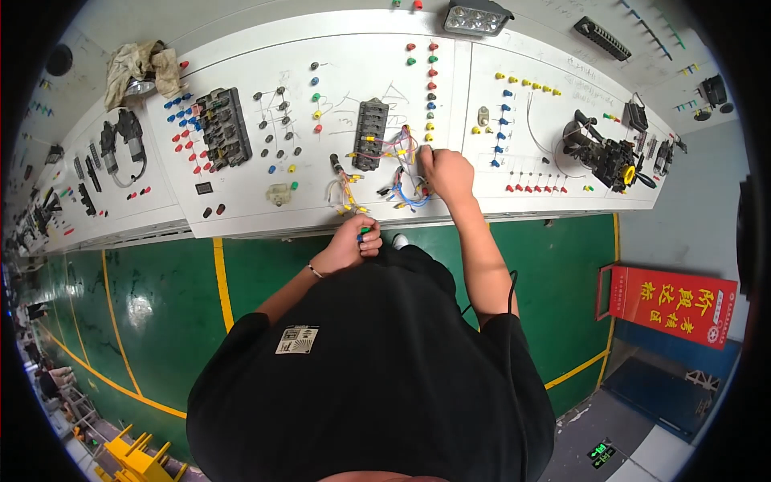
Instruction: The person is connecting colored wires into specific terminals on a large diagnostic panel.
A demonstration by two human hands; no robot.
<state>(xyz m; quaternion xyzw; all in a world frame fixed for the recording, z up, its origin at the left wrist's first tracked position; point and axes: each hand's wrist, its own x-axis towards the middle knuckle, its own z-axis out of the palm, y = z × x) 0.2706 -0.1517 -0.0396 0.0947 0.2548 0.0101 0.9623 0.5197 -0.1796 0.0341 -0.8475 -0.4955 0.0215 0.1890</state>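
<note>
My left hand (358, 241) is at the front edge of the white board, its fingers curled round a small green and blue piece (364, 233), mostly hidden in the grip. Further right, my right hand (448, 173) is on the board with its fingers drawn together beside the bottom of a column of coloured terminals (430, 96). What those fingers pinch is hidden. Purple, red and white wires (399, 146) run from the black fuse box (371, 132) toward it. Blue wires (411, 195) lie just left of that hand. Above my left hand hangs a bundle with yellow-tipped wires (347, 191).
A larger black fuse box (224, 128) stands to the left on the board. On the right sits a steering column assembly (606, 157). A lamp (477, 18) is at the back. A red sign (673, 305) stands on the right, near the green floor (562, 277).
</note>
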